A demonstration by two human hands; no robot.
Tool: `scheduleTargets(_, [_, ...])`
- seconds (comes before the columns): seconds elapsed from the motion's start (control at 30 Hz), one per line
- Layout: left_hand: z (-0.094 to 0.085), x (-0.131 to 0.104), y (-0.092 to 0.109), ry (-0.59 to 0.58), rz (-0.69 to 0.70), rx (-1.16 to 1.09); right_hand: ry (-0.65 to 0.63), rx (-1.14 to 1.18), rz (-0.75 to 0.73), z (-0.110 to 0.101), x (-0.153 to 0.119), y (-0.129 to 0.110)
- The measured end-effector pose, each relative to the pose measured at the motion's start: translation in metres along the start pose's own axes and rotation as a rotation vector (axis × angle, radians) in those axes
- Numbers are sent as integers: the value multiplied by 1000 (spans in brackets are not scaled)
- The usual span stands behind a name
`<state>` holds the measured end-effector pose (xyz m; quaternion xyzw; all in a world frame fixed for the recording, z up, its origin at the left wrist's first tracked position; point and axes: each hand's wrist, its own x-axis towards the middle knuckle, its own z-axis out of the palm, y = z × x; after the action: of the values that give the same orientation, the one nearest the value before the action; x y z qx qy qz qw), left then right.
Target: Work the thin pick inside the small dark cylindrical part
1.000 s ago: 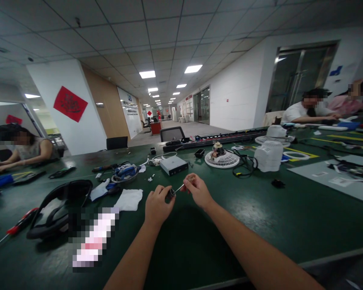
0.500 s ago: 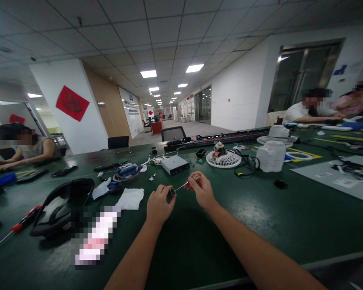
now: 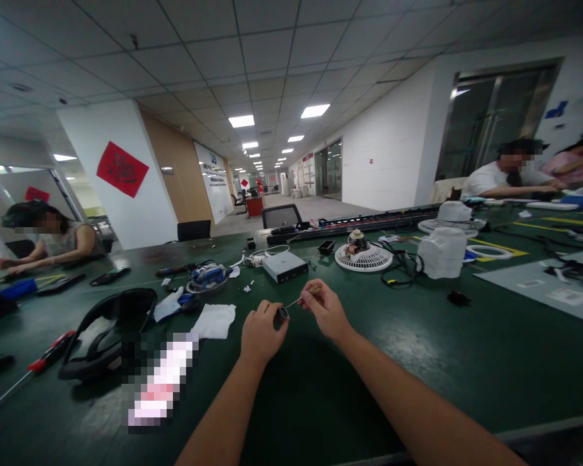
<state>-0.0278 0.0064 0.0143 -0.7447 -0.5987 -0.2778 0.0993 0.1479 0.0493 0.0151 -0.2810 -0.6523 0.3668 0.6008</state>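
Over the near middle of the green table, my left hand (image 3: 261, 333) is closed around a small dark round part (image 3: 283, 314), whose open, ring-shaped end faces right and toward me. My right hand (image 3: 326, 312) pinches a thin screwdriver (image 3: 294, 302) by its handle, which the fingers mostly cover. Its slim metal shaft slants down to the left, and the tip is at the upper rim of the round part. Whether the tip touches it, I cannot tell. Just beyond both hands lies a grey box-shaped drive (image 3: 285, 266).
To the right stand a white fan base with exposed motor (image 3: 363, 257) and a white housing (image 3: 442, 252) with black cables. A black headset (image 3: 107, 333), a red-and-black screwdriver (image 3: 52, 351) and white cloth (image 3: 214, 321) lie left. People sit at both far sides.
The whole view has shifted slightly. The round part has turned so its open end faces me more, and the screwdriver's tip now appears at its upper rim. Both hands keep their grips.
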Motion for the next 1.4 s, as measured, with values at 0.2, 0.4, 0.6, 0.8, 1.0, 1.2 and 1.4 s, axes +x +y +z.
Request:
scheduleTargets(0.2, [0, 0, 2, -25, 12, 6, -51, -35, 11, 1, 0, 5])
scheduleTargets(0.4, [-1, 0, 3, -43, -3, 16, -28, -8, 11, 0, 0, 2])
scheduleTargets(0.6, [-3, 1, 3, -65, -26, 28, -32, -26, 13, 0, 1, 3])
scheduleTargets(0.8, [-3, 0, 3, -79, -61, 28, -43, -39, 30, -1, 1, 3])
scheduleTargets(1.0, [-4, 0, 3, -80, -68, 18, -42, -15, 48, 0, 2, 1])
scheduleTargets(1.2, [-3, 0, 2, -69, -87, 5, -40, -5, 59, 0, 3, 3])
scheduleTargets(1.4, [-3, 1, 2, -56, -88, 0, -59, 22, 69, 2, 3, 1])
